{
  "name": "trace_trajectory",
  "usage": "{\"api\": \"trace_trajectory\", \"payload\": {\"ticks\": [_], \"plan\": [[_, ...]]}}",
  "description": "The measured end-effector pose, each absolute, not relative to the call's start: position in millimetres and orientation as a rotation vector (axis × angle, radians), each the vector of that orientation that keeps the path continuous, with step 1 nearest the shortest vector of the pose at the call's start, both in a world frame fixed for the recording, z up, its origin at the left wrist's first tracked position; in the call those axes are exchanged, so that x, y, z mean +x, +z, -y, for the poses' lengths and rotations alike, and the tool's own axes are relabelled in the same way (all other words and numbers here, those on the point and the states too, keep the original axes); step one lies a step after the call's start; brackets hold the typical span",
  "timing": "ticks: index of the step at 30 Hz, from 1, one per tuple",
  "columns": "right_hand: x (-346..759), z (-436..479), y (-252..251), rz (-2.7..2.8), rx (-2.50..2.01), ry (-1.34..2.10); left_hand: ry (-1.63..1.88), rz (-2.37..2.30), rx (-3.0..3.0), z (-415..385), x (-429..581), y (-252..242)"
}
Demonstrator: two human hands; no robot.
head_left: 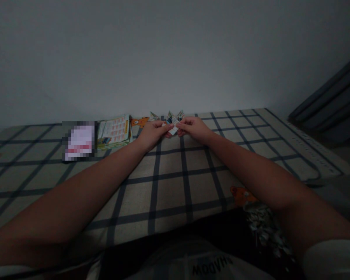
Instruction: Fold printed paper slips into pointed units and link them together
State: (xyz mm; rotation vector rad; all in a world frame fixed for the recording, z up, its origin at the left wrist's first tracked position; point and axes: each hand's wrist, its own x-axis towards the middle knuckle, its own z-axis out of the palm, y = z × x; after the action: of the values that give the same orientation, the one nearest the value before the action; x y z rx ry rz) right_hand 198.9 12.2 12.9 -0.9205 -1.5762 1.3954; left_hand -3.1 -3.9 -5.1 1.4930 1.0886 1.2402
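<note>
Both of my arms reach out over the checked tablecloth. A small piece of printed, folded paper is pinched between my left hand and my right hand. Thumbs lie on top of it and the other fingers are partly hidden beneath. Just beyond my fingers, pointed bits of similar printed paper stick up; one folded paper shows behind my left hand. I cannot tell whether the points beyond the middle belong to the held paper or to separate pieces.
Left of my hands lies a stack of printed sheets, and beside it a pixelated, pale-screened object. The checked tablecloth has orange bear prints. A pale wall rises behind; dark folded fabric hangs at right.
</note>
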Motion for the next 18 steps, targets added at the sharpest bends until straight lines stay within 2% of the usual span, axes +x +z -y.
{"api": "trace_trajectory", "payload": {"ticks": [18], "plan": [[196.1,-14.4,14.0,1.496,-0.922,1.399,1.246,-0.962,1.281,-1.4,-0.9,-6.5]]}}
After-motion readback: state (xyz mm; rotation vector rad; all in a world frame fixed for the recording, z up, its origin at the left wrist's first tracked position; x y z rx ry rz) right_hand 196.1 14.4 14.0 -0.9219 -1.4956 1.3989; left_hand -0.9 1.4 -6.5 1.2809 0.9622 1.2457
